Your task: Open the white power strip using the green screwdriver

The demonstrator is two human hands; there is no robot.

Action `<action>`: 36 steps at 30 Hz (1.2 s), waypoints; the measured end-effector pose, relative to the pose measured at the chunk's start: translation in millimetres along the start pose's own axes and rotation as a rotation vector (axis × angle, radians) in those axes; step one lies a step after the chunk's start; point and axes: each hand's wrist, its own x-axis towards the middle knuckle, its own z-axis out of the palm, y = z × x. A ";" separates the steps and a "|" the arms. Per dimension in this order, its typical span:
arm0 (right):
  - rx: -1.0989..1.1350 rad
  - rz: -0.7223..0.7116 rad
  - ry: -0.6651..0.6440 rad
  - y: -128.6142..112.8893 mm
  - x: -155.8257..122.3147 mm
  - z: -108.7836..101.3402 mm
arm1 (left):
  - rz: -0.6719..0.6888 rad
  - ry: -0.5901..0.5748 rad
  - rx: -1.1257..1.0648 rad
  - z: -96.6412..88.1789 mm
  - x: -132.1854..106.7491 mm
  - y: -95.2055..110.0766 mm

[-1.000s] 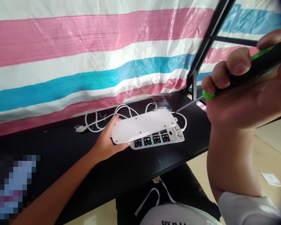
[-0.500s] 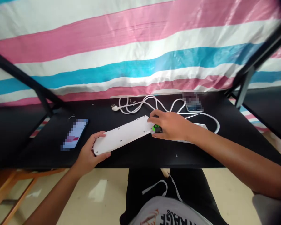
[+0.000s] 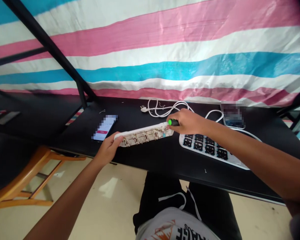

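My left hand grips the left end of a white power strip cover, tilted on edge so its inner side with metal contacts faces me. My right hand is closed round a black and green screwdriver and also touches the right end of that cover. The other half of the power strip, with dark socket holes, lies flat on the black table under my right forearm. Its white cable lies coiled behind.
A phone lies on the table left of the cover. A small blurred item sits at the back right. A striped tarp hangs behind. Black frame bars stand left, a wooden chair lower left.
The cover has come off the socket half and been lifted to the left onto its edge. My right hand came down from near the camera to the cover. The view swung right.
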 end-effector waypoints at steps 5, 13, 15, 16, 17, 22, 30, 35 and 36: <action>-0.089 0.209 -0.222 10.1 36.4 1.3 | -0.034 0.094 0.096 10.3 25.0 -8.1; -0.131 0.290 -0.145 7.1 23.2 7.4 | 0.059 0.193 0.297 29.2 19.8 -9.3; -0.081 0.319 -0.066 -7.6 -8.0 -8.1 | 0.119 0.247 0.312 29.5 16.1 -9.5; -0.033 0.344 -0.042 -16.2 -27.5 -15.8 | 0.160 0.279 0.326 29.6 14.6 -9.8; -0.006 0.368 -0.055 -25.1 -48.7 -22.1 | 0.198 0.307 0.342 30.0 13.3 -9.9; -0.105 0.529 -0.259 -63.4 -147.1 -7.8 | 0.322 0.364 0.396 39.6 10.1 2.1; -0.086 0.700 -0.059 -84.7 -188.0 62.5 | 0.489 0.434 0.415 62.3 11.8 41.0; -0.074 0.677 -0.092 -81.6 -186.1 60.8 | 0.409 0.490 0.400 61.8 8.1 31.9; -0.072 0.662 -0.109 -80.0 -184.8 60.0 | 0.396 0.490 0.409 61.8 6.4 30.0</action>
